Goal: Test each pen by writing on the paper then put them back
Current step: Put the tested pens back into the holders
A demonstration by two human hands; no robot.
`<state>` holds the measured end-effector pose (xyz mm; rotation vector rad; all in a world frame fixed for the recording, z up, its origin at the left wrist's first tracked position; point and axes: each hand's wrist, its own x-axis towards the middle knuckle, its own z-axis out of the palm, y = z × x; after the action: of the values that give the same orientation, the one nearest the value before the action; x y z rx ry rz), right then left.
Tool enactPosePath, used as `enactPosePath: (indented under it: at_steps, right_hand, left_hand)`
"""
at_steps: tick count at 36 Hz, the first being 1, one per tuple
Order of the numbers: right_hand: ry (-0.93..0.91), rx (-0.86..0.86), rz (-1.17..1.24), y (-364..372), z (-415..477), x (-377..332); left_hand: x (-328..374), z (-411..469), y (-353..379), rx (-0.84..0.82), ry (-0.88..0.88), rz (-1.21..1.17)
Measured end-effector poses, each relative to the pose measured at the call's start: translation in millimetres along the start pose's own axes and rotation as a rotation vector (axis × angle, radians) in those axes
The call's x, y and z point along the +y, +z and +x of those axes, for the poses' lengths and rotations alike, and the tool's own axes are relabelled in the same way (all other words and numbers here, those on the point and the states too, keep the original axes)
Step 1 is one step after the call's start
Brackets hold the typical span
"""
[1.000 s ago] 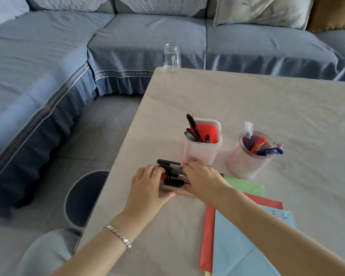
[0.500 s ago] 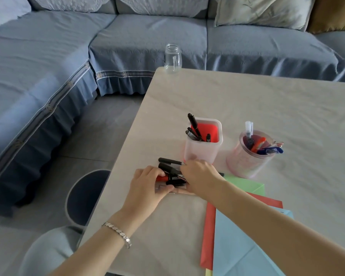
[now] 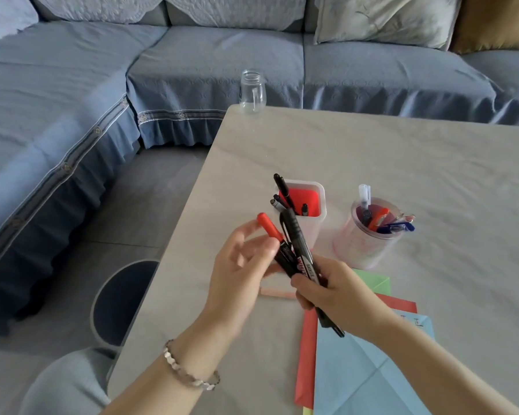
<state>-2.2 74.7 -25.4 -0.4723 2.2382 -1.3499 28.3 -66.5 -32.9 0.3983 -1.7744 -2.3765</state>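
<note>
My right hand (image 3: 333,292) grips a bundle of black markers (image 3: 300,250), lifted off the table and tilted up toward the far left. A red-capped marker (image 3: 268,227) sticks out of the bundle's left side, and my left hand (image 3: 240,271) pinches it between thumb and forefinger just below the cap. Right behind the bundle stands a white square pen holder (image 3: 315,223) with a red insert and a few black pens. To its right is a pink round cup (image 3: 363,244) of mixed pens. Blue paper (image 3: 372,369) with some writing lies over red paper (image 3: 307,354) and green paper (image 3: 375,281).
A small pink strip (image 3: 277,293) lies on the grey table (image 3: 402,163) under my hands. An empty glass jar (image 3: 252,91) stands at the table's far left corner. A round stool (image 3: 123,298) sits beside the left edge, and a blue sofa (image 3: 192,70) wraps around behind.
Both hands gathered the markers lying on the table in front of the white holder. The bundle is now raised off the table and stood up in my right hand.
</note>
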Motion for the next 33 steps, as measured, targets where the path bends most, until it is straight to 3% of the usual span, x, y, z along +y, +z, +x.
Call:
enactPosePath:
  at_steps: [4,9,13,18,25,33]
  right_hand:
    - [0.017,0.036,0.108,0,-13,1]
    - [0.093,0.055,0.302,-4,-22,4]
    - [0.148,0.022,0.207,-8,-29,8]
    - [0.156,-0.013,0.13,-12,-32,7]
    - [-0.003,0.219,-0.127,-19,-32,21]
    - [-0.106,0.668,-0.048,-37,-30,6]
  left_hand:
    - [-4,-3,10,-0.067,0.076,0.239]
    - [-1,-5,21,0.053,-0.024,0.105]
    - [8,-1,26,0.085,-0.099,-0.133]
    - [9,1,30,0.017,-0.022,-0.011]
    - [22,5,44,0.006,0.319,0.21]
    - [60,35,51,0.117,0.94,0.298]
